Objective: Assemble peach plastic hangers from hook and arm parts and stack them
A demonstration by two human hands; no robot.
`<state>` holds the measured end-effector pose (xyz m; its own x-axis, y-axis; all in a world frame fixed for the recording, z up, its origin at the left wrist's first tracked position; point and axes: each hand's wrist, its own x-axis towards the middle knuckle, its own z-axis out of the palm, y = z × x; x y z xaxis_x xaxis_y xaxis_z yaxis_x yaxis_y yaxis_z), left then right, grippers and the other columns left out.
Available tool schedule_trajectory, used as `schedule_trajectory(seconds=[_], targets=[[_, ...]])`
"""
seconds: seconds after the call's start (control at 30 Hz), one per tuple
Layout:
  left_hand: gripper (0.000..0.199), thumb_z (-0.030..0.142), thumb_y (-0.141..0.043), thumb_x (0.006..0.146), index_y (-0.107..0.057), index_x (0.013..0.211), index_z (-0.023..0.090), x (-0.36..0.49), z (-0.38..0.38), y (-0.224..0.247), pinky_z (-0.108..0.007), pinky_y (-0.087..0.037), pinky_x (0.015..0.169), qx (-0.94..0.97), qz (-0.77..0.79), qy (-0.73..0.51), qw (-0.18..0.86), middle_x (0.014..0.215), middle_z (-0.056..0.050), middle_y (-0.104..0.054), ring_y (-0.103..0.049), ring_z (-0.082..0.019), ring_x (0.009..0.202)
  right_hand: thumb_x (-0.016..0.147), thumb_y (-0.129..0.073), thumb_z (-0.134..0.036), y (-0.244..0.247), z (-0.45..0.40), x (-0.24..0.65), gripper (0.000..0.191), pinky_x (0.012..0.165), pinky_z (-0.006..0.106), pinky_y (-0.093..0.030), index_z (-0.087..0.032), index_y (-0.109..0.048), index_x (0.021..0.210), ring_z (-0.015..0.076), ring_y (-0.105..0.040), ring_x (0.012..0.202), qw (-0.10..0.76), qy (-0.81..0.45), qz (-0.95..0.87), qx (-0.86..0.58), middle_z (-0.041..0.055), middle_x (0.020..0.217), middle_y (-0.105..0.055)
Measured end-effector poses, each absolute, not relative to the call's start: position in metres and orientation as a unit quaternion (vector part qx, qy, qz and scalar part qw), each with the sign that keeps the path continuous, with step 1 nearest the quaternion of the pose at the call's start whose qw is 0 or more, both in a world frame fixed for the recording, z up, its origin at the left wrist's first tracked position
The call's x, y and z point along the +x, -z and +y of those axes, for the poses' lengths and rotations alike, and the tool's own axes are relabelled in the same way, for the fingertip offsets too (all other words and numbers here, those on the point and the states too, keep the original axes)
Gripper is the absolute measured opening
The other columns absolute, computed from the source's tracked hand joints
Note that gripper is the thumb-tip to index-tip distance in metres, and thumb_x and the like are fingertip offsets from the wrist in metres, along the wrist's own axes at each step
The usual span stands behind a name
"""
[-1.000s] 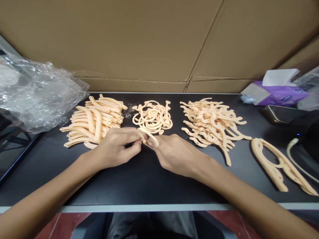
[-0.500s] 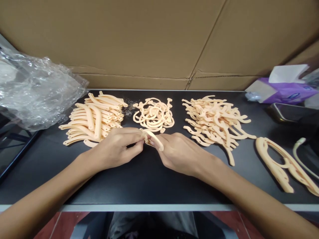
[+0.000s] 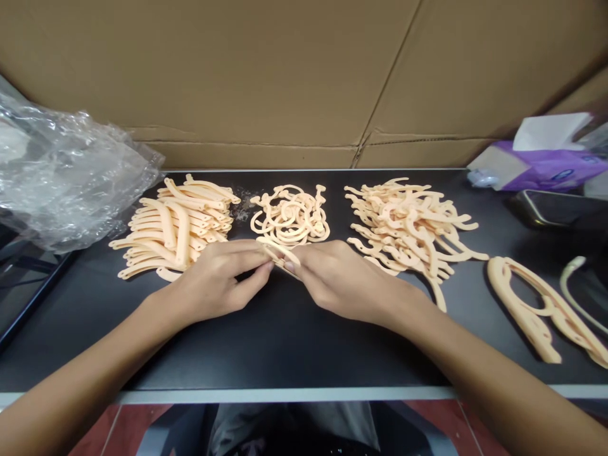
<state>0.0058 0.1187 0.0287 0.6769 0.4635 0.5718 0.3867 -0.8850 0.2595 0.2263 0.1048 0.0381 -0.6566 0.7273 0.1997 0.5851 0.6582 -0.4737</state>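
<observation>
My left hand [image 3: 223,278] and my right hand [image 3: 344,278] meet over the middle of the table, fingertips close together. Between them they pinch curved peach plastic hanger parts [image 3: 279,252]; the fingers hide how these fit together. Just beyond the fingertips lies a pile of thin hook-shaped pieces [image 3: 292,218]. Behind my left hand is a stack of broad, bent arm pieces [image 3: 183,225]. Slimmer wavy arm pieces [image 3: 408,221] are heaped beyond my right hand.
What looks like a folded hanger [image 3: 527,304] lies at the right, by a pale curved tube [image 3: 570,285]. Behind are a dark phone-like object [image 3: 546,209] and a purple tissue box [image 3: 541,168]. Clear plastic wrap [image 3: 76,177] fills the left; cardboard [image 3: 237,76] stands along the back.
The held parts have turned flatter, and their raised curve now lies lower between the fingertips. My right fingers have shifted slightly left and up along them.
</observation>
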Motion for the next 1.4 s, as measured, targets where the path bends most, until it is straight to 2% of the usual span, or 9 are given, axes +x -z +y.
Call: schedule_trajectory(seconds=[0.17,0.4,0.67,0.83,0.9,1.0,1.2,1.3,1.4], targets=[[0.027,0.010,-0.057,0.091,-0.073,0.109,0.021,0.006,0.119,-0.029,-0.021,-0.057,0.086,0.919,0.241,-0.304,0.074,0.104,-0.004,-0.077,-0.074,-0.015,0.091,0.095,-0.043,-0.010,-0.037,0.107,0.228,0.021,0.064,0.027,-0.038,-0.015,-0.061,0.083,0.0159,-0.058,0.068,0.168,-0.199,-0.891,-0.372,0.0059,0.078,-0.066],[0.027,0.013,-0.057,0.091,-0.075,0.109,0.023,0.006,0.117,-0.028,-0.021,-0.058,0.081,0.902,0.269,-0.316,0.116,0.099,-0.002,-0.078,-0.074,-0.016,0.087,0.098,-0.047,-0.017,-0.036,0.110,0.230,0.026,0.060,0.024,-0.034,-0.017,-0.058,0.074,0.0104,-0.049,0.058,0.226,-0.214,-0.883,-0.351,-0.0003,0.068,-0.060],[0.022,0.020,-0.062,0.090,-0.073,0.071,0.019,0.007,0.116,-0.040,-0.018,-0.053,0.061,0.849,0.343,-0.327,0.233,0.074,0.001,-0.077,-0.070,-0.012,0.063,0.095,-0.053,-0.022,-0.051,0.112,0.233,0.023,0.059,0.022,-0.038,-0.016,-0.067,0.077,0.0090,-0.054,0.059,0.267,-0.324,-0.830,-0.367,-0.0021,0.064,-0.063],[0.017,0.025,-0.065,0.088,-0.077,0.079,0.017,0.005,0.117,-0.045,-0.023,-0.057,0.066,0.770,0.395,-0.378,0.328,0.069,-0.001,-0.075,-0.071,-0.016,0.066,0.087,-0.064,-0.037,-0.061,0.123,0.247,0.022,0.059,0.026,-0.049,-0.016,-0.070,0.081,0.0145,-0.064,0.065,0.441,-0.398,-0.667,-0.451,0.0037,0.074,-0.070],[0.017,0.025,-0.066,0.087,-0.077,0.078,0.016,0.004,0.118,-0.046,-0.024,-0.059,0.068,0.743,0.398,-0.405,0.353,0.069,-0.002,-0.075,-0.073,-0.017,0.069,0.084,-0.067,-0.038,-0.063,0.128,0.253,0.021,0.059,0.027,-0.050,-0.018,-0.070,0.081,0.0158,-0.064,0.066,0.505,-0.357,-0.619,-0.484,0.0039,0.073,-0.070],[0.017,0.025,-0.068,0.085,-0.076,0.074,0.016,0.004,0.117,-0.047,-0.025,-0.060,0.067,0.720,0.395,-0.449,0.354,0.066,-0.002,-0.075,-0.072,-0.016,0.066,0.084,-0.067,-0.036,-0.061,0.127,0.252,0.017,0.060,0.030,-0.049,-0.020,-0.070,0.081,0.0168,-0.062,0.066,0.522,-0.255,-0.637,-0.507,0.0034,0.074,-0.069],[0.015,0.023,-0.069,0.085,-0.077,0.074,0.016,0.004,0.115,-0.050,-0.023,-0.059,0.064,0.699,0.391,-0.496,0.336,0.067,-0.001,-0.075,-0.068,-0.013,0.058,0.087,-0.067,-0.040,-0.050,0.108,0.235,0.025,0.077,0.039,-0.039,-0.018,-0.072,0.100,0.0214,-0.054,0.078,0.407,0.090,-0.823,-0.386,0.0051,0.078,-0.062],[0.015,0.024,-0.070,0.084,-0.078,0.074,0.016,0.005,0.114,-0.049,-0.023,-0.060,0.063,0.693,0.384,-0.491,0.362,0.068,-0.002,-0.075,-0.068,-0.014,0.059,0.093,-0.063,-0.034,-0.043,0.104,0.230,0.022,0.079,0.038,-0.035,-0.019,-0.069,0.107,0.0212,-0.053,0.080,0.352,0.170,-0.849,-0.356,0.0055,0.081,-0.065],[0.011,0.023,-0.073,0.082,-0.078,0.078,0.015,0.007,0.112,-0.046,-0.023,-0.060,0.063,0.680,0.388,-0.483,0.392,0.066,-0.003,-0.075,-0.069,-0.014,0.058,0.096,-0.058,-0.024,-0.039,0.103,0.230,0.013,0.078,0.036,-0.032,-0.018,-0.069,0.098,0.0198,-0.052,0.076,0.335,0.202,-0.851,-0.351,0.0043,0.075,-0.065]])
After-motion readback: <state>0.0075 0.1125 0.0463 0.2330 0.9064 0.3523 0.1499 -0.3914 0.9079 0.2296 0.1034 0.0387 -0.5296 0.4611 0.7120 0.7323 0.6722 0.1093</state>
